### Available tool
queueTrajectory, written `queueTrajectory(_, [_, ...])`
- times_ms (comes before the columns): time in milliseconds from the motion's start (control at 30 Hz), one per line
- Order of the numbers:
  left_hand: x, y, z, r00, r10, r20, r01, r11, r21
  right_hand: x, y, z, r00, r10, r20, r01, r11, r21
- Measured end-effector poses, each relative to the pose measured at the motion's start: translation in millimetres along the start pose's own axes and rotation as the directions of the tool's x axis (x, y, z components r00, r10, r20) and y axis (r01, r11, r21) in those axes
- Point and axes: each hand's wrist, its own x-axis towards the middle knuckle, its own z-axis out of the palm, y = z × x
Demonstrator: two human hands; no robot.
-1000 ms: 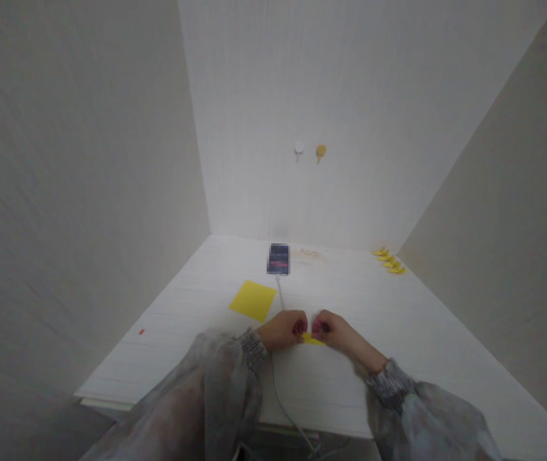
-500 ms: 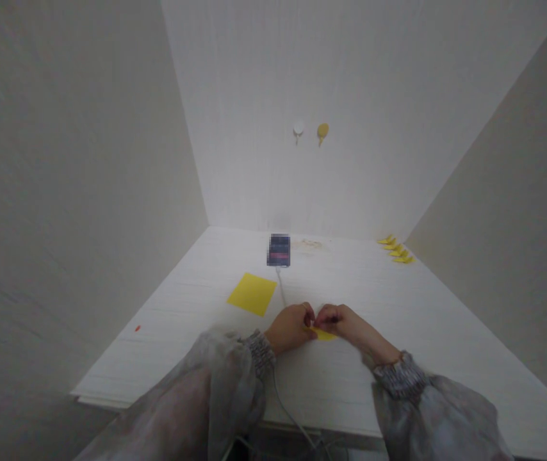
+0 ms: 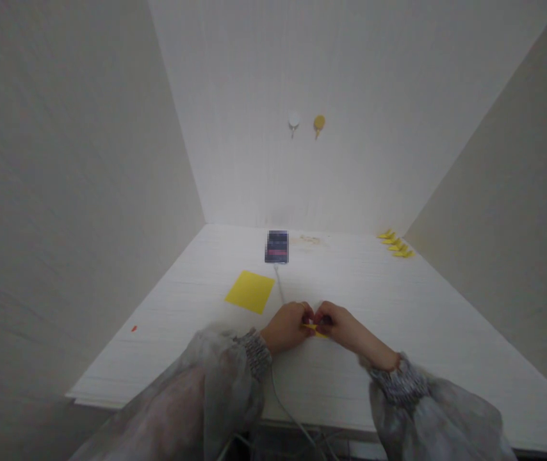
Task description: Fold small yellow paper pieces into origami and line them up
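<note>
My left hand (image 3: pixel 290 326) and my right hand (image 3: pixel 338 322) meet above the white table near its front. Between their fingertips is a small piece of folded yellow paper (image 3: pixel 320 334), pinched from both sides. Most of the paper hides behind my fingers, so its folds cannot be made out. A flat square sheet of yellow paper (image 3: pixel 250 292) lies to the left of my left hand. Several folded yellow paper pieces (image 3: pixel 397 244) stand in a row at the back right corner.
A phone with a blurred screen (image 3: pixel 277 247) lies near the back wall, its white cable (image 3: pixel 280 285) running under my left arm to the front edge. Two hooks, one white (image 3: pixel 293 121) and one yellow (image 3: pixel 319 121), hang on the wall. A small orange scrap (image 3: pixel 134 328) lies at left.
The fingers of my right hand have shifted on the yellow paper, and less of it shows below them. The whole view has moved slightly; the things on the table stay in place.
</note>
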Motion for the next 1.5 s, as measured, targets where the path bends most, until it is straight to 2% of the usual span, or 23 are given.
queueTrajectory(133, [-1,1,-0.5,0.999,0.047,-0.021,-0.046,0.998,0.036,-1,-3,-2,1.000,-0.003,0.014,0.003,1.000,0.013])
queueTrajectory(300, [-1,3,-1.2,1.000,-0.002,0.009,0.001,1.000,0.028,0,-4,-10,0.998,-0.031,0.046,0.024,0.988,0.152])
queueTrajectory(433, [-1,4,-1.5,1.000,-0.008,-0.023,0.008,1.000,-0.009,3,1,-16,0.999,-0.047,-0.026,0.052,0.976,0.213])
queueTrajectory(533, [-1,5,-3.4,0.989,-0.026,-0.146,0.009,0.994,-0.113,4,1,-19,0.994,-0.060,-0.095,0.079,0.972,0.222])
queueTrajectory(600, [0,6,-4.0,0.963,-0.001,-0.269,-0.063,0.971,-0.231,3,-5,-20,0.989,-0.056,-0.137,0.099,0.937,0.335])
queueTrajectory(667, [3,6,-3.3,0.936,-0.075,-0.345,-0.086,0.900,-0.428,1,-13,-19,0.990,-0.034,-0.139,0.106,0.826,0.554])
queueTrajectory(767, [7,6,-2.1,0.919,-0.259,-0.298,-0.064,0.648,-0.759,2,-24,-12,0.984,-0.070,-0.165,0.170,0.665,0.727])
queueTrajectory(833, [9,7,-2.8,0.882,-0.328,-0.338,-0.108,0.558,-0.823,5,-29,-3,0.984,-0.068,-0.165,0.169,0.661,0.731])
queueTrajectory(933, [7,11,-5.9,0.846,-0.380,-0.373,-0.130,0.531,-0.837,10,-32,9,0.974,-0.058,-0.218,0.194,0.709,0.678])
queueTrajectory(1067, [5,15,-8.9,0.834,-0.420,-0.358,-0.124,0.490,-0.863,15,-30,17,0.947,-0.063,-0.316,0.256,0.741,0.621])
queueTrajectory(1233, [5,14,-7.4,0.839,-0.418,-0.349,-0.109,0.499,-0.860,17,-26,17,0.941,-0.064,-0.333,0.271,0.731,0.626])
queueTrajectory(1367, [8,10,-4.8,0.799,-0.437,-0.413,-0.069,0.615,-0.785,18,-23,16,0.942,-0.058,-0.330,0.264,0.733,0.627])
queueTrajectory(1500, [10,8,-2.9,0.794,-0.430,-0.431,-0.026,0.683,-0.730,18,-21,15,0.942,-0.041,-0.334,0.249,0.751,0.611])
